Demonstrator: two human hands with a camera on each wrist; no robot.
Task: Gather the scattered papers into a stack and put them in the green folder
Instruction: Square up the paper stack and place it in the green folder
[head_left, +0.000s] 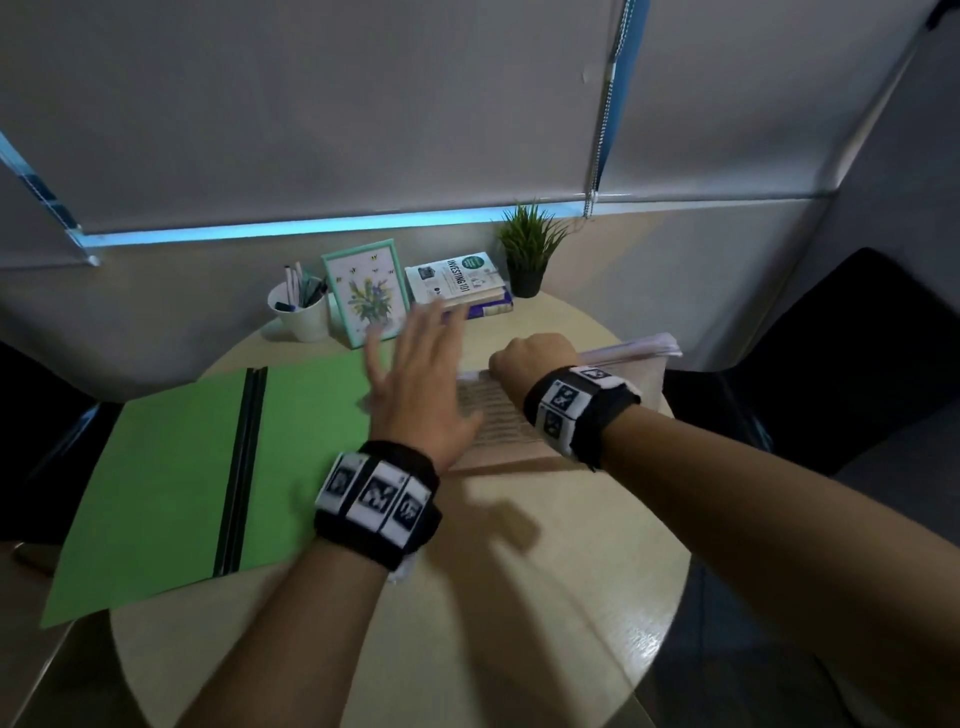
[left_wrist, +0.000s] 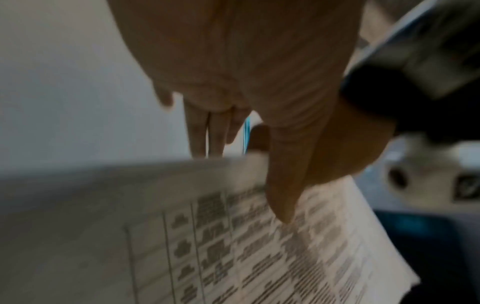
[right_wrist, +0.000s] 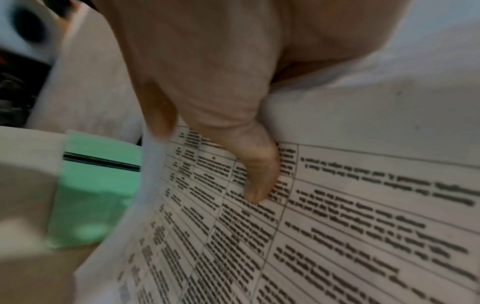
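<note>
Book (head_left: 453, 278), top of a small pile at the table's far edge: cover title "INVESTING 101", printed along the cover; its smaller print and green badge too small to read. Papers (right_wrist: 337, 226): printed table of text in ruled rows and columns, blurred, no word legible. Wristbands (head_left: 375, 497): black-and-white patterned squares, no readable characters.

Matt green card folder (head_left: 171, 467), printed paper sheets (head_left: 498, 415), smooth pale table (head_left: 519, 597)
</note>
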